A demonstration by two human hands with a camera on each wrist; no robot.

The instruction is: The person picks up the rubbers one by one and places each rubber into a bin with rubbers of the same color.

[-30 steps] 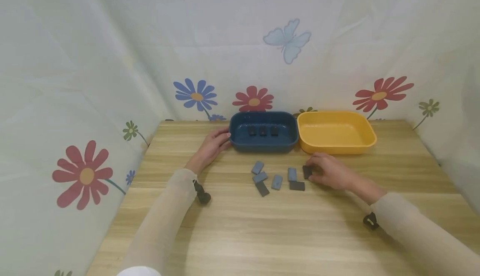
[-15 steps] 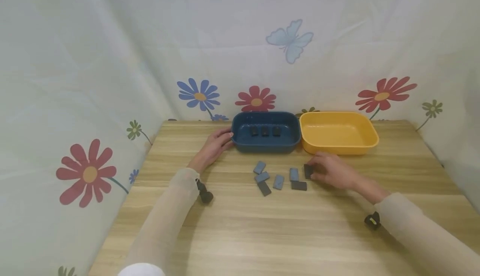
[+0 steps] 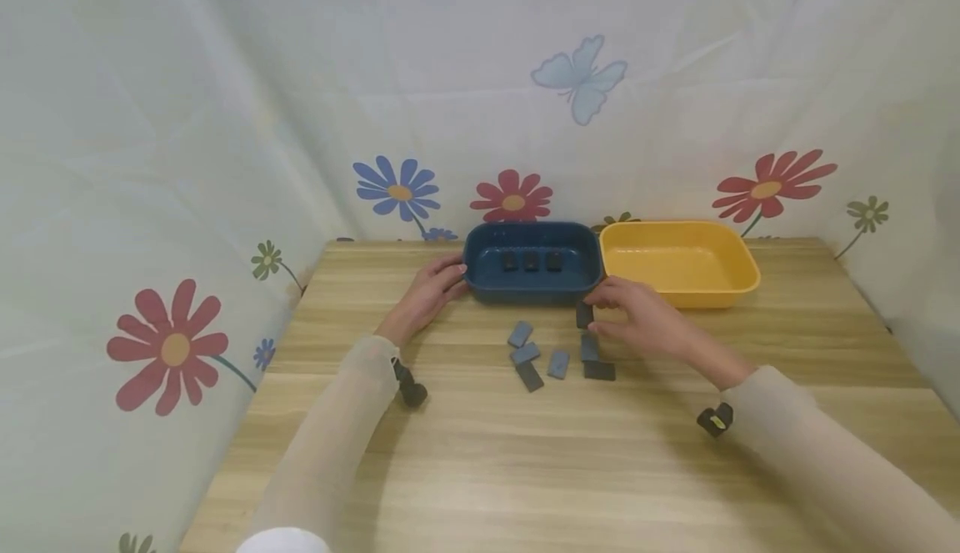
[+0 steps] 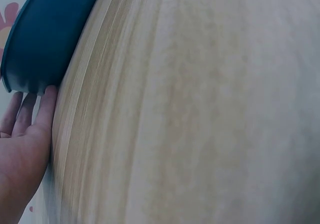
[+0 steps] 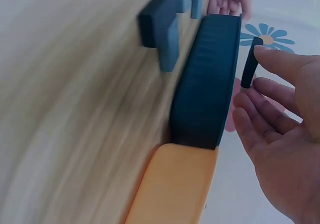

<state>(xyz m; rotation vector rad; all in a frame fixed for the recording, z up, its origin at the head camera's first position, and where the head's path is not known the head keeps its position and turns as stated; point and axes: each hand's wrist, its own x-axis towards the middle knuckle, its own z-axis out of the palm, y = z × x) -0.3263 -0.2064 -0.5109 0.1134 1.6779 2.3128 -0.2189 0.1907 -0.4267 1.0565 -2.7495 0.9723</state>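
My right hand (image 3: pixel 647 321) pinches a black rectangular tile (image 3: pixel 584 314) between thumb and fingers, just in front of the blue bin (image 3: pixel 532 295). In the right wrist view the tile (image 5: pixel 250 63) is lifted off the table, seen edge-on. The fingertips of my left hand (image 3: pixel 424 298) touch the left end of the bin; in the left wrist view those fingers (image 4: pixel 46 108) are fairly straight. Three black tiles (image 3: pixel 532 262) lie in a row inside the bin. On the table are several grey-blue tiles (image 3: pixel 558 364) and two dark ones, including a dark tile (image 3: pixel 529 376) at the left.
A yellow bin (image 3: pixel 678 298) stands against the right end of the blue bin, with nothing visible inside. Both sit at the back of the wooden table (image 3: pixel 480 470). Behind them hangs a flower-printed cloth (image 3: pixel 450 77). Another dark tile (image 3: pixel 599 371) touches a grey-blue one.
My right hand has lifted the black tile from the right of the group and carried it left and back toward the blue bin. The left hand stays at the bin's end.
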